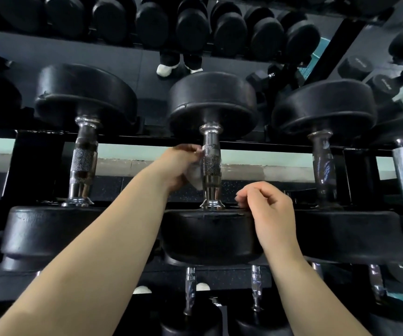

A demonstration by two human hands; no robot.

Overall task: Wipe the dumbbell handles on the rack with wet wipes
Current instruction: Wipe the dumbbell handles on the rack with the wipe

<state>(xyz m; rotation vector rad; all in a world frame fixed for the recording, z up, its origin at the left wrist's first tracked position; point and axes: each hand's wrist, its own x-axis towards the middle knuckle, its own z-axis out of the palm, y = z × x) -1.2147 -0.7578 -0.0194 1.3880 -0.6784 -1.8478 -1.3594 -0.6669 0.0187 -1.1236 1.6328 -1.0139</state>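
Dumbbell handle (211,166) of the middle dumbbell is found in the centre of the scene, on the middle shelf of the rack (268,144). It is a chrome bar with a knurled part, and it runs from near to far. A white wet wipe (196,177) is pressed against the left side of this handle. The wipe is pinched by the left hand (177,166), with the fingers and the thumb curled round it and the fingertips just beside the bar.

The right hand (267,206) is held to the right of the handle, above the near head (207,236) of the same dumbbell. Its fingers are loosely curled and nothing is seen in them. Whether the fingertips touch the edge of the head cannot be told.

On the same shelf, one more dumbbell is placed on the left, with its handle (83,161) uncovered, and another on the right (322,166). More black dumbbells (190,27) are stored in a row on the far upper shelf, and thin chrome handles (190,287) are seen on the shelf below.
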